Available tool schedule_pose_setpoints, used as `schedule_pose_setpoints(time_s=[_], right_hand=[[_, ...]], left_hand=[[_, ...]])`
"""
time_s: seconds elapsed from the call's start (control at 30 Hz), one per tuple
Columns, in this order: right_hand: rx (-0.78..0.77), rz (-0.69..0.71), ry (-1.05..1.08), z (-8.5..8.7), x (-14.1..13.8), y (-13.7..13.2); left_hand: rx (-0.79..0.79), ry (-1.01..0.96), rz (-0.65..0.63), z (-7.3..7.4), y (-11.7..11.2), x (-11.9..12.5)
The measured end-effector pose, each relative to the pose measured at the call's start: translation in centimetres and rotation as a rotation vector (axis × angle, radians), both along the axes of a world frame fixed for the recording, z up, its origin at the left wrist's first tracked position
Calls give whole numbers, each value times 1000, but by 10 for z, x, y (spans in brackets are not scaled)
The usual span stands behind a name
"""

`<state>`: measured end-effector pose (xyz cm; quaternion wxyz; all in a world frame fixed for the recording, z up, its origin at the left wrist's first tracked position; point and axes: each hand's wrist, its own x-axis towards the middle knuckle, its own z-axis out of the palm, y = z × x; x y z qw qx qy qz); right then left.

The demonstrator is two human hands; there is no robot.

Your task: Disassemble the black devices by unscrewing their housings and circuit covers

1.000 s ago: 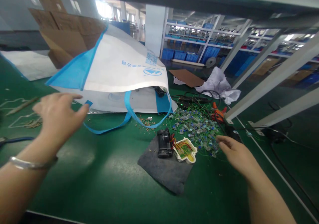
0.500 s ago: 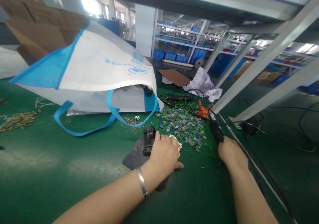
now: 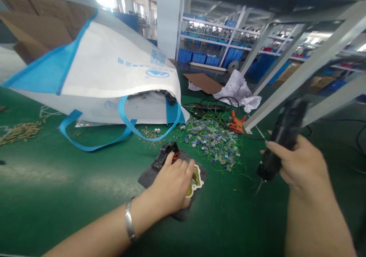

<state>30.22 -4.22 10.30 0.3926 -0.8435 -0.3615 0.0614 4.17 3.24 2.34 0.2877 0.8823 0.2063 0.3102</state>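
My left hand [image 3: 173,180], with a metal bracelet on its wrist, is closed over a device. Under its fingers are a black plastic housing [image 3: 164,156] with red wires and a cream-rimmed part [image 3: 197,180] with a yellowish inside. Both lie on a dark grey cloth [image 3: 147,179]; the palm hides part of them. To the right, my right hand [image 3: 304,165] grips a black electric screwdriver [image 3: 281,138], its thin bit pointing down above the green surface. The screwdriver is blurred by motion.
A white and blue bag [image 3: 114,66] lies on its side, its mouth towards me. Small screws [image 3: 151,135], a heap of clear and blue pieces with green wires [image 3: 217,140], an orange tool [image 3: 236,124] and crumpled white paper [image 3: 237,89] lie around. Metal posts [image 3: 297,66] stand at right.
My right hand has lifted the screwdriver from beside the post and brought it nearer, its bit now downward. My left hand has shifted slightly left, exposing more of the cream-rimmed part and red wires.
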Motion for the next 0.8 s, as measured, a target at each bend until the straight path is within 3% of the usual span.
schedule_pose_setpoints(time_s=[0.03,0.07,0.1,0.17,0.23,0.37,0.5,0.8], right_hand=[[137,29,53,13,-17,2],[424,135,213,25,-35,4],[590,231,349,35,-54,7],[717,328,449,47,-89,13],[724,391,471,45,-116,18],[710,496,391,21,-141,22],[651,508,329,9,-144,21],[639,486,316,12,-146,22]], left_hand=[[45,50,6,-3,-1,-3],[87,90,19,-6,-2,-4],[126,120,39,-9,-4,-3],[185,158,83,-14,-6,-1],[214,210,116,-17,-8,2],[225,347,130,-16,-7,3],[259,386,128,-15,-4,2],[293,402,128,-18,-3,3]])
